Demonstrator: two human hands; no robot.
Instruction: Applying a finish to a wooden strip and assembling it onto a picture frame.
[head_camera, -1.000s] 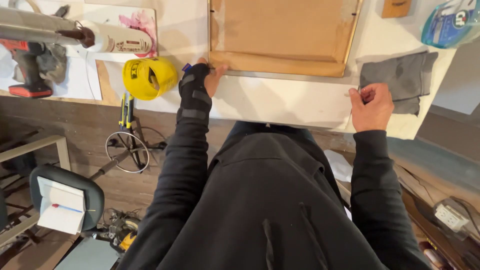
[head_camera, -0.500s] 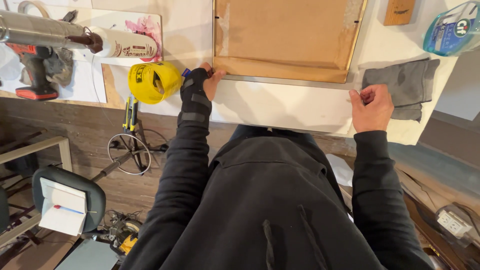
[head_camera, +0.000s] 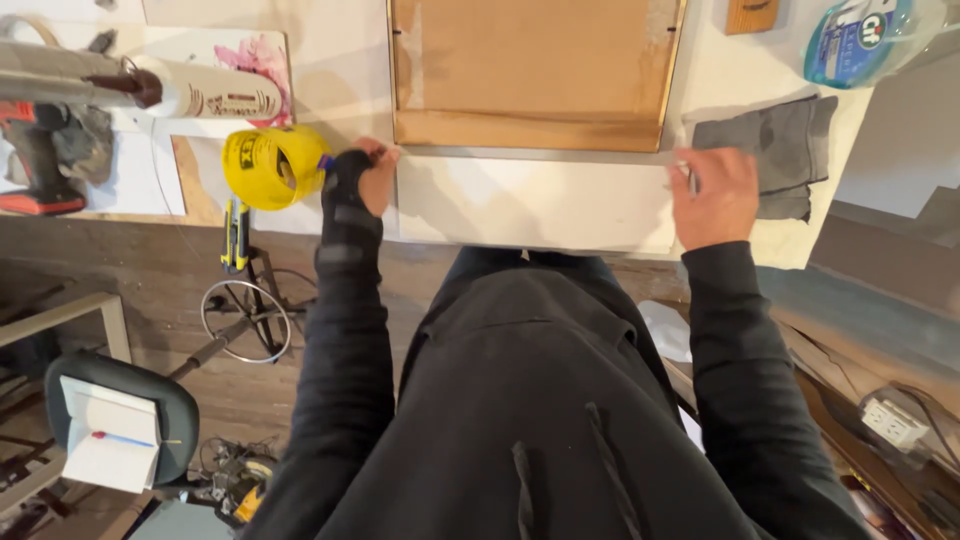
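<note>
Bracing a long metal straightedge (head_camera: 540, 153) along the lower edge of the brown framed panel (head_camera: 530, 70), I am pinning it at both ends so it lies parallel to the frame. My left hand (head_camera: 362, 180), wearing a black wrist brace, is pressing down at the left end, fingers curled over the panel's lower left corner; its grip is clenched, and something small and blue is showing at the thumb side, too small to identify. My right hand (head_camera: 714, 195) is pinching the right end of the straightedge between thumb and fingertips, holding it flat against the white tabletop (head_camera: 540, 205). A yellow tape roll (head_camera: 272, 165) is sitting just beside my left hand, within easy reach. A grey cloth (head_camera: 775, 150) is lying just beyond my right hand, and a blue-capped spray bottle (head_camera: 860, 40) is lying farther off at the corner. A cordless drill (head_camera: 40, 150) is resting well apart at the far left.
</note>
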